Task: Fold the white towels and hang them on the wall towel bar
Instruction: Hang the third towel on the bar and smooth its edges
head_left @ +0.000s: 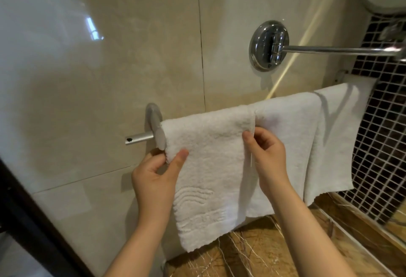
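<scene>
Head view: bathroom wall seen close up, looking down along two bare forearms reaching fwd. A silver towel bar (140,139) crosses the beige wall tile (98,79), lower at the left and rising to the right. Only its left end & bracket show; the rest is covered by three white towels hung side by side.

The nearest, a thick terry towel (208,167) w/ a woven wave band near its hem, sits at the bar's left end. It is folded to a narrow strip & draped over the bar, long axis hanging straight down. Its right edge touches the middle towel (290,136); the far towel (342,134) hangs just beyond that.

The left hand (153,173) pinches the terry towel's left edge btwn thumb & forefinger, just below the bracket. The right hand (265,156) has its fingers curled round the towel's right edge near the top, at the seam w/ the middle towel. So the towel lies btwn the hands, one at each side edge, both just under the bar & about equally near it.

Likely step: squaring up the last towel, as all three look hung already. Any shift would run along the bar's line. There is little room to the left, since the bracket is right at the towel's edge, so a downward tug to even the drape seems the safer adjustment.

Also seen: a round chrome wall mount (269,46) w/ an arm reaching right, dark mosaic tile (377,134) at right, and a brown marble ledge (263,254) below.
</scene>
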Demonstrator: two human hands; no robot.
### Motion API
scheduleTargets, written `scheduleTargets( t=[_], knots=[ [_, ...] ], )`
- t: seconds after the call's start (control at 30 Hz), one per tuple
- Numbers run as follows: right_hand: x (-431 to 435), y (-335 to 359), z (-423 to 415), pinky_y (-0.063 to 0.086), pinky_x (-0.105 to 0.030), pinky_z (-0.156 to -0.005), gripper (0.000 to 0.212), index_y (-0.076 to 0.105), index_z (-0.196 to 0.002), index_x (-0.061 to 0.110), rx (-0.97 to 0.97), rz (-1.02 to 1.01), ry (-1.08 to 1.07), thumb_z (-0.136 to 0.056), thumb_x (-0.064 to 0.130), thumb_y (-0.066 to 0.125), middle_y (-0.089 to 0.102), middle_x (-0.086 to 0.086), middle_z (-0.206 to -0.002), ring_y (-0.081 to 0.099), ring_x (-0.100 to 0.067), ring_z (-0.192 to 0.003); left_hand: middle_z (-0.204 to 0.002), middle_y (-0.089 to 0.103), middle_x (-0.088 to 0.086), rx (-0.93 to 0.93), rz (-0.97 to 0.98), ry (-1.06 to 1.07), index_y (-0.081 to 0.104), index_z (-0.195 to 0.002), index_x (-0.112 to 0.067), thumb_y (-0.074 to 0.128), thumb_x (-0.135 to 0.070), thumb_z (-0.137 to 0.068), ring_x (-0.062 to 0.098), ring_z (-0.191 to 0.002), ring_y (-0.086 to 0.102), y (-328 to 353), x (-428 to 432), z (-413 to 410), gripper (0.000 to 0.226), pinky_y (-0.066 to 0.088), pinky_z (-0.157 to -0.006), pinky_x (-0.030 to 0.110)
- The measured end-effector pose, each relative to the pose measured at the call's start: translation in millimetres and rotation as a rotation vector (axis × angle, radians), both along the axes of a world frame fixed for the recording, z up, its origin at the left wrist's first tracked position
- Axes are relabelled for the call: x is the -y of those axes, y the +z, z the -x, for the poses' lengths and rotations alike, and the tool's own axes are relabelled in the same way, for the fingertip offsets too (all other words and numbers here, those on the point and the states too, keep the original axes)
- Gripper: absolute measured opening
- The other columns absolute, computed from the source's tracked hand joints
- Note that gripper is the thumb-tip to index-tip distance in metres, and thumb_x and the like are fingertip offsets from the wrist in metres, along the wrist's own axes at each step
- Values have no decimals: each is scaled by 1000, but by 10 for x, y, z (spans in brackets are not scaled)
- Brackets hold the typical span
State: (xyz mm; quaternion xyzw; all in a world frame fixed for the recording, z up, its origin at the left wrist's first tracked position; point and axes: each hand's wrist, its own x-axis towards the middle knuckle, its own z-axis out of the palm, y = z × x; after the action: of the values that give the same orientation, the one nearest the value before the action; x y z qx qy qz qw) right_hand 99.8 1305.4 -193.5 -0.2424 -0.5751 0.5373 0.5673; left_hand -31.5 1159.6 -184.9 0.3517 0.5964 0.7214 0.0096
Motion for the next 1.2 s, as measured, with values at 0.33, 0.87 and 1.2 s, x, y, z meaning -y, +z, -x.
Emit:
scheduleTargets(
  t=[0.33,0.87,1.2],
  knots=[
    [71,-223,-93,55,-25,-74,23,68,-91,10,22,16,70,-74,26,72,70,-8,-90,65,-16,-83,-72,59,10,75,75,-119,58,-56,1,67,-52,-74,12,-66,57,-282,142,34,57,43,-63,22],
    [-2,-455,-45,46,-35,-64,27,63,-84,-4,147,-1,59,-85,23,68,61,-27,-84,56,-25,-71,-75,60,4,67,146,-9,71,-63,-13,73,-14,-78,12,-70,59,-331,65,88,15,46,-67,21],
    [47,-519,-100,47,-14,-61,2,68,-82,12,90,36,82,-84,12,69,67,7,-73,61,-6,-68,-87,69,16,115,141,-91,74,-71,-25,68,-41,-68,31,-82,65,-362,71,115,17,54,-76,42]
  ],
)
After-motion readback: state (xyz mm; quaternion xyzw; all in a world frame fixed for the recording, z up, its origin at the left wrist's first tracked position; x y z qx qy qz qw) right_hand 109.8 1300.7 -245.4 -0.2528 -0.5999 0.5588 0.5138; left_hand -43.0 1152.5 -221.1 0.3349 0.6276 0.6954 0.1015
